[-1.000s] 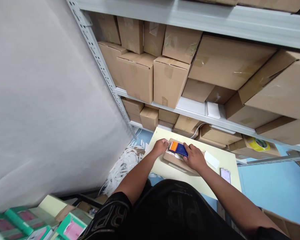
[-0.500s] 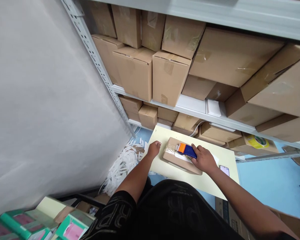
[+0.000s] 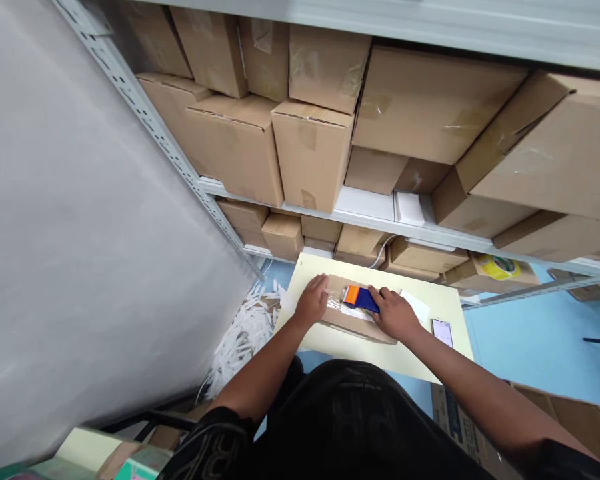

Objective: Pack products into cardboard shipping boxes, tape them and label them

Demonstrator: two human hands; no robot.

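A cardboard box (image 3: 365, 328) lies on the small cream table (image 3: 300, 343), with shiny clear tape (image 3: 333, 300) across its left part. My left hand (image 3: 311, 301) rests against the left end of the box, fingers stretched forward and holding nothing. My right hand (image 3: 396, 315) is closed on the dark blue end of a blue-and-orange hand tool (image 3: 361, 298), whose exact kind I cannot make out. The tool's orange end points left, above the box top. Beneath it, a white label (image 3: 353, 312) shows in part on the box; the tool and my hand cover some of it.
White paper (image 3: 416, 305) and a phone (image 3: 442, 332) lie on the table's right side. Metal shelves (image 3: 370, 217) packed with cardboard boxes stand ahead, with a yellow tape roll (image 3: 500, 267) low at the right. Paper strips (image 3: 243, 333) cover floor at the left, near the wall (image 3: 90, 253).
My left hand has come in from beside the box onto its left end, its curled fingers now straightened. My right hand still holds the tool over the box. The view has shifted slightly.
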